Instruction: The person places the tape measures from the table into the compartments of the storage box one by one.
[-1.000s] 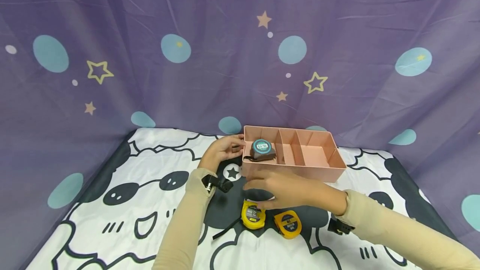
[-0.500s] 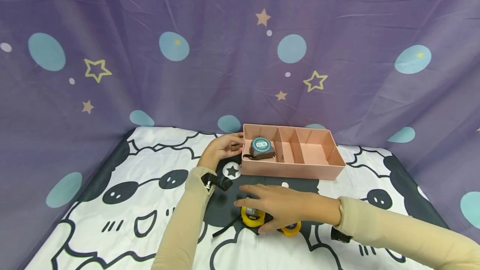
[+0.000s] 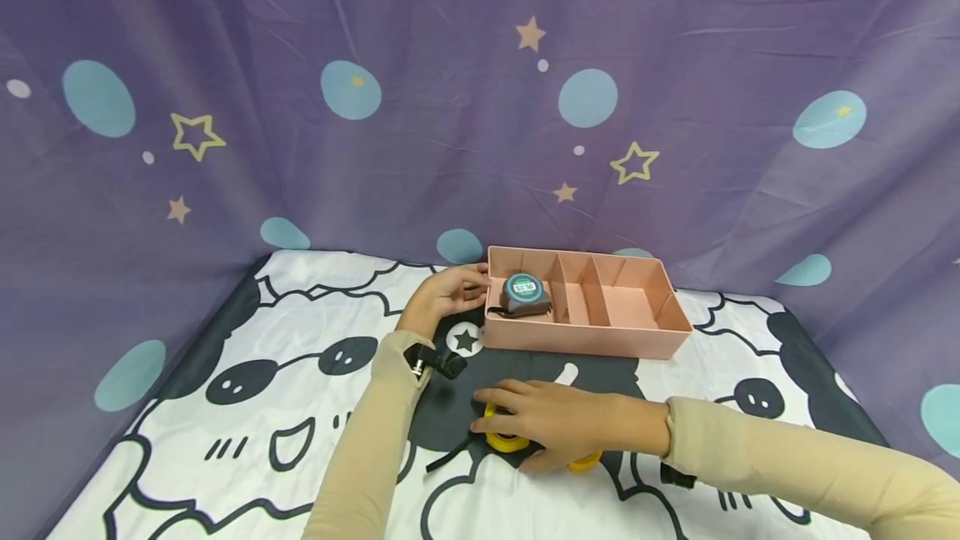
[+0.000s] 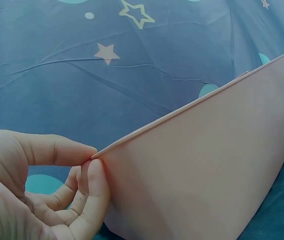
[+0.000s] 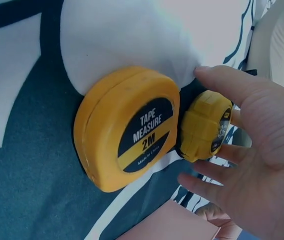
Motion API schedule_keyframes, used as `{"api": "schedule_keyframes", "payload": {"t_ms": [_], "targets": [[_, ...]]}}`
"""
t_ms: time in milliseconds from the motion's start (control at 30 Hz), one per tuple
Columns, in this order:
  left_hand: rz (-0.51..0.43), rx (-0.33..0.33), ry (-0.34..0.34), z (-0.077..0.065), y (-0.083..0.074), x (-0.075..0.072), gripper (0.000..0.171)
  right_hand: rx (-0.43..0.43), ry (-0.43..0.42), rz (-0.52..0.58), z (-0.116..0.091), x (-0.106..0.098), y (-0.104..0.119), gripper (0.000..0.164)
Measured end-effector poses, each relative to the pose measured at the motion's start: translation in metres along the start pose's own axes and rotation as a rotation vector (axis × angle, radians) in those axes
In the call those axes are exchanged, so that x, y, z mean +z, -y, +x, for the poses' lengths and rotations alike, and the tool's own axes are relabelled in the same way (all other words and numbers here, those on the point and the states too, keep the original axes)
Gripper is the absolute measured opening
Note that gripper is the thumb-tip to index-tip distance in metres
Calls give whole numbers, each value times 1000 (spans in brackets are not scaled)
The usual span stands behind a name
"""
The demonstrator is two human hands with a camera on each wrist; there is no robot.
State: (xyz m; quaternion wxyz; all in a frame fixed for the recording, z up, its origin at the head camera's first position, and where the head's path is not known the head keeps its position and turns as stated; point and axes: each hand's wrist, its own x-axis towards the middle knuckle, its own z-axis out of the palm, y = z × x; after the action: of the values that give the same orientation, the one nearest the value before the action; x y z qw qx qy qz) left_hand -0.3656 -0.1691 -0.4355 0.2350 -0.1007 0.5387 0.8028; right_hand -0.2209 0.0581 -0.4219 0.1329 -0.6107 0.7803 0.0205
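Observation:
My left hand (image 3: 446,297) is at the left end of a pink divided box (image 3: 585,342). In the left wrist view its thumb and forefinger pinch the box's corner at the rim. My right hand (image 3: 558,422) reaches over a yellow tape measure (image 3: 504,442) with a black strap, thumb and fingers spread around its case. In the right wrist view, skin shows on both sides of that case. Next to it lies an orange-yellow 2M tape measure (image 5: 127,130), mostly covered by the hand in the head view. A grey and teal tape measure (image 3: 525,294) sits in the box's left compartment.
Dividers (image 3: 577,290) split the box into a left, a narrow middle and a right compartment. A purple curtain (image 3: 420,148) rises close behind it. A black and white cartoon cloth (image 3: 300,407) covers the table.
My right hand has come back from the box's front wall and lowered over the yellow tape measure. My left hand has stayed at the box's left end.

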Motion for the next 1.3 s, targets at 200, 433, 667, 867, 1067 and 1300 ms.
{"api": "schedule_keyframes", "payload": {"t_ms": [200, 433, 667, 867, 1067, 1300], "targets": [[7, 5, 6, 0, 0, 0, 41, 34, 44, 62, 4, -4, 0, 71], [-1, 6, 5, 2, 2, 0, 28, 50, 67, 96, 8, -8, 1, 66], [-7, 1, 9, 3, 3, 0, 26, 55, 70, 91, 11, -10, 2, 60], [-4, 6, 8, 1, 2, 1, 31, 52, 87, 37, 18, -13, 3, 56], [-7, 1, 5, 0, 2, 2, 39, 46, 102, -10, 22, -13, 4, 55], [-3, 6, 1, 0, 1, 1, 43, 42, 108, -39, 25, -13, 5, 56]]}}
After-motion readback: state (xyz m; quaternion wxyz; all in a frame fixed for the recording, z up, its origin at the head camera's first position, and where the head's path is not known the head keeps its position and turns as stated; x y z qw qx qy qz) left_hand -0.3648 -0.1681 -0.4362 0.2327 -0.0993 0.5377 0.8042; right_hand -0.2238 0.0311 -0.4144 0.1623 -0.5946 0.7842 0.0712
